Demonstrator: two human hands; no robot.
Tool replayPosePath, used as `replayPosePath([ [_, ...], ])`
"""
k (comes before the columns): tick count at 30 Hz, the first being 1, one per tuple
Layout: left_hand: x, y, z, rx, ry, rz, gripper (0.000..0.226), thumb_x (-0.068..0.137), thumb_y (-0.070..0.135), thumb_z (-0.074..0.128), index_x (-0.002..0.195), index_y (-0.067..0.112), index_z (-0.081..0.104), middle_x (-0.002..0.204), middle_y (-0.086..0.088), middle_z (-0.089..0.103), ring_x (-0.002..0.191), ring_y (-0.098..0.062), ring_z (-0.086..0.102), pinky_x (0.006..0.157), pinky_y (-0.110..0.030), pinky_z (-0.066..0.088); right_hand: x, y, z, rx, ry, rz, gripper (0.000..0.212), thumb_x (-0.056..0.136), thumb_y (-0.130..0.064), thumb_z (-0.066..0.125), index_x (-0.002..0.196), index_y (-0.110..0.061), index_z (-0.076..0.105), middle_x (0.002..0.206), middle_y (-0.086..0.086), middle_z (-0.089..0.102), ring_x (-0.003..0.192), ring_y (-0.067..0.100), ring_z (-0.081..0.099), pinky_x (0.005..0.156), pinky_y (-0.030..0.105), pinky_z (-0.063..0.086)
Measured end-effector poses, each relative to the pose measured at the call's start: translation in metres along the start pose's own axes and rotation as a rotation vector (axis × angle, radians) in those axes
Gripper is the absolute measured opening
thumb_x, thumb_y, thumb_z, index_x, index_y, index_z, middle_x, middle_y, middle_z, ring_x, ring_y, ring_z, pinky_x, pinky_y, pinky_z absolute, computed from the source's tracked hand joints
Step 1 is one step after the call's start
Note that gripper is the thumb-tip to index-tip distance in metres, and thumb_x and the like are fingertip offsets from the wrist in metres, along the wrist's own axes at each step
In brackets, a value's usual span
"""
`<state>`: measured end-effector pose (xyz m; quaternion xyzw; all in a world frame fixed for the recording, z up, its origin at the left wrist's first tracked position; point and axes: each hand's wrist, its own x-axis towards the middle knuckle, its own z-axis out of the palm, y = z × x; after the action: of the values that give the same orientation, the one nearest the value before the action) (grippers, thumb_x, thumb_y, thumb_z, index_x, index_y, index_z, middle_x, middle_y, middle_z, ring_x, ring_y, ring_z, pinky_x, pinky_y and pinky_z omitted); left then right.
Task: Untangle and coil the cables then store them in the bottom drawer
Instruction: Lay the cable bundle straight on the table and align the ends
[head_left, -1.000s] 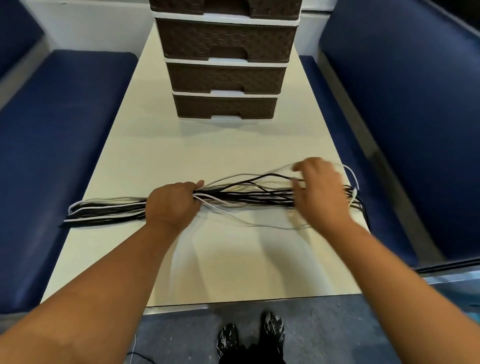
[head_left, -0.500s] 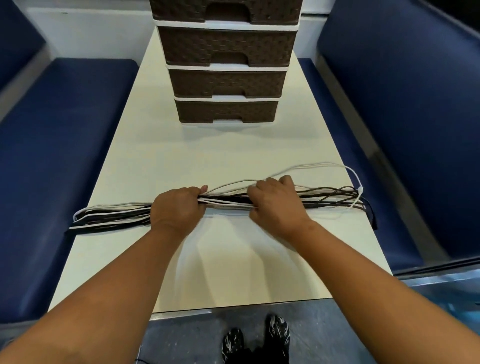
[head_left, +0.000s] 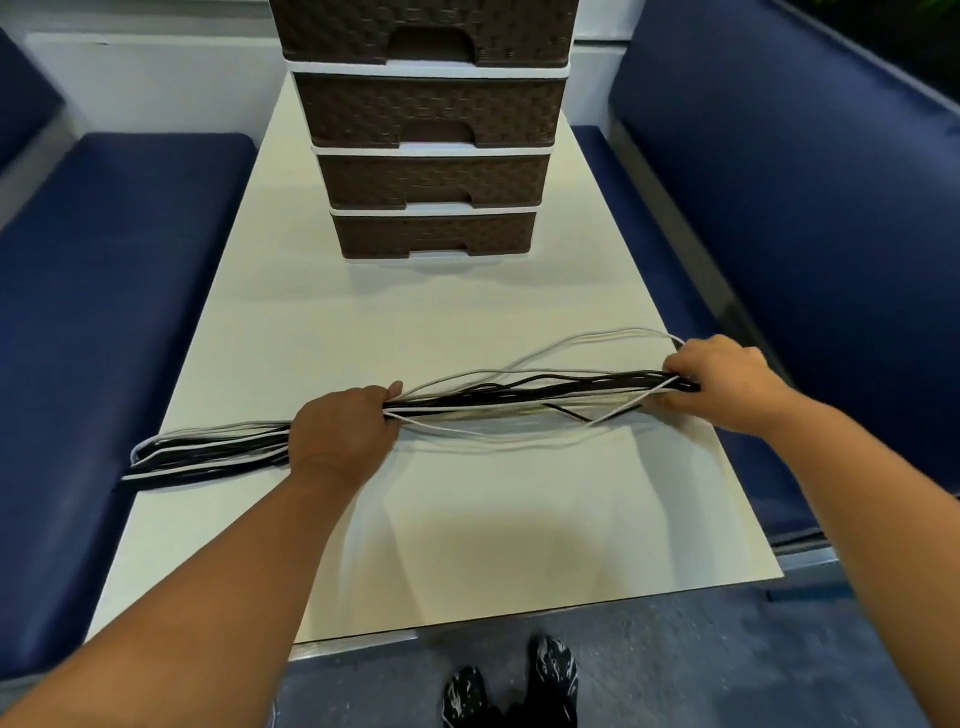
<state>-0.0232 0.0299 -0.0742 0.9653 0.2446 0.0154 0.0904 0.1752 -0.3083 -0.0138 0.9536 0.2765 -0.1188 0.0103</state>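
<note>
Navy padded bench seats (head_left: 119, 312) with a fine fabric grain flank both long sides of the pale, smooth, matte worktop (head_left: 467, 545), a long rectangle running away from the camera. At its far end stands a drawer unit (head_left: 431, 145) of dark brown woven-look plastic with white frames; four drawer fronts show, each with a cut-out handle, and the top one is cropped by the picture's upper edge. The bottom drawer (head_left: 434, 236) is closed.

Across the near half of the worktop lies a bundle of cables (head_left: 519, 397), thin black and white cords laid roughly parallel, its long axis running left to right and rising slightly toward the right. A few white strands bow loose above and below the main run. The left end trails past the worktop's left edge; how individual cords cross inside the bundle is hard to make out.

The left hand (head_left: 343, 431) has its grip closed around the bundle near the middle, knuckles up. The right hand (head_left: 727, 379) pinches the bundle's right end in its grip at the worktop's right edge, hiding the cable tips. Patterned black shoes (head_left: 511, 686) show on the floor below.
</note>
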Motion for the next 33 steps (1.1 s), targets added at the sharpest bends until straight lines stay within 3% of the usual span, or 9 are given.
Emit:
replayPosePath([
  [3, 0.000, 0.000, 0.000, 0.004, 0.003, -0.012, 0.040, 0.092, 0.033, 0.051, 0.132, 0.035, 0.057, 0.109, -0.001, 0.070, 0.100, -0.027, 0.063, 0.075, -0.031, 0.041, -0.002, 0.009, -0.013, 0.066, -0.159, 0.101, 0.040, 0.071, -0.067, 0.071, 0.099, -0.040, 0.060, 0.112, -0.006, 0.051, 0.107, 0.022, 0.047, 0.091, 0.047, 0.044],
  [6, 0.000, 0.001, -0.001, 0.009, 0.007, -0.019, 0.037, 0.093, 0.033, 0.050, 0.129, 0.032, 0.060, 0.109, -0.003, 0.071, 0.100, -0.028, 0.063, 0.076, -0.031, 0.041, -0.001, 0.001, -0.035, 0.206, -0.199, 0.088, 0.061, 0.080, -0.034, 0.076, 0.133, -0.034, 0.045, 0.142, 0.003, 0.041, 0.126, 0.026, 0.043, 0.104, 0.043, 0.041],
  [8, 0.000, 0.002, -0.001, 0.015, -0.007, -0.019, 0.040, 0.091, 0.031, 0.051, 0.131, 0.033, 0.058, 0.111, -0.003, 0.070, 0.102, -0.028, 0.062, 0.077, -0.031, 0.042, 0.001, -0.025, -0.049, 0.336, -0.082, -0.030, 0.052, 0.087, -0.019, 0.064, 0.133, -0.033, 0.046, 0.145, -0.001, 0.040, 0.130, 0.020, 0.041, 0.105, 0.037, 0.039],
  [12, 0.000, 0.001, 0.000, 0.019, -0.005, -0.021, 0.041, 0.091, 0.031, 0.050, 0.131, 0.033, 0.058, 0.112, -0.003, 0.070, 0.102, -0.028, 0.062, 0.077, -0.031, 0.042, 0.025, -0.108, -0.045, 0.405, 0.066, -0.244, 0.035, 0.094, -0.009, 0.049, 0.122, -0.027, 0.061, 0.138, -0.001, 0.050, 0.128, 0.018, 0.046, 0.106, 0.030, 0.035],
  [17, 0.000, 0.002, -0.001, 0.018, -0.022, -0.031, 0.044, 0.090, 0.028, 0.051, 0.133, 0.034, 0.056, 0.110, -0.003, 0.070, 0.099, -0.028, 0.062, 0.072, -0.030, 0.039, 0.058, -0.166, -0.027, 0.327, -0.293, -0.359, 0.034, 0.094, -0.019, 0.051, 0.127, -0.023, 0.059, 0.130, 0.000, 0.058, 0.116, 0.019, 0.053, 0.095, 0.027, 0.040],
  [20, 0.001, 0.002, -0.001, 0.002, -0.033, -0.052, 0.048, 0.087, 0.024, 0.050, 0.134, 0.036, 0.055, 0.110, -0.002, 0.070, 0.099, -0.028, 0.061, 0.068, -0.030, 0.035, 0.067, -0.173, -0.025, 0.301, -0.469, -0.321, 0.024, 0.089, -0.034, 0.057, 0.106, -0.023, 0.070, 0.106, -0.001, 0.069, 0.102, 0.021, 0.061, 0.092, 0.038, 0.047],
  [25, 0.003, 0.000, 0.003, 0.016, -0.009, -0.045, 0.042, 0.090, 0.030, 0.049, 0.131, 0.037, 0.057, 0.108, -0.001, 0.070, 0.097, -0.028, 0.062, 0.066, -0.029, 0.033, 0.076, -0.178, -0.022, 0.349, -0.540, -0.338, 0.021, 0.083, -0.036, 0.064, 0.078, -0.016, 0.067, 0.072, -0.002, 0.055, 0.072, 0.018, 0.048, 0.068, 0.033, 0.037],
  [30, 0.003, -0.001, 0.005, 0.007, 0.007, -0.025, 0.043, 0.089, 0.027, 0.052, 0.131, 0.035, 0.058, 0.106, -0.003, 0.071, 0.095, -0.029, 0.062, 0.066, -0.029, 0.033, 0.085, -0.171, -0.033, 0.425, -0.613, -0.329, 0.033, 0.082, -0.037, 0.074, 0.063, -0.015, 0.057, 0.061, -0.003, 0.056, 0.065, 0.018, 0.060, 0.071, 0.030, 0.045],
  [33, 0.003, -0.002, 0.005, 0.000, 0.019, -0.020, 0.043, 0.088, 0.026, 0.053, 0.129, 0.033, 0.060, 0.103, -0.004, 0.071, 0.093, -0.030, 0.062, 0.066, -0.030, 0.035, 0.084, -0.156, -0.045, 0.377, -0.681, -0.316, 0.043, 0.079, -0.047, 0.076, 0.059, -0.017, 0.052, 0.054, -0.003, 0.054, 0.057, 0.016, 0.055, 0.070, 0.032, 0.037],
])
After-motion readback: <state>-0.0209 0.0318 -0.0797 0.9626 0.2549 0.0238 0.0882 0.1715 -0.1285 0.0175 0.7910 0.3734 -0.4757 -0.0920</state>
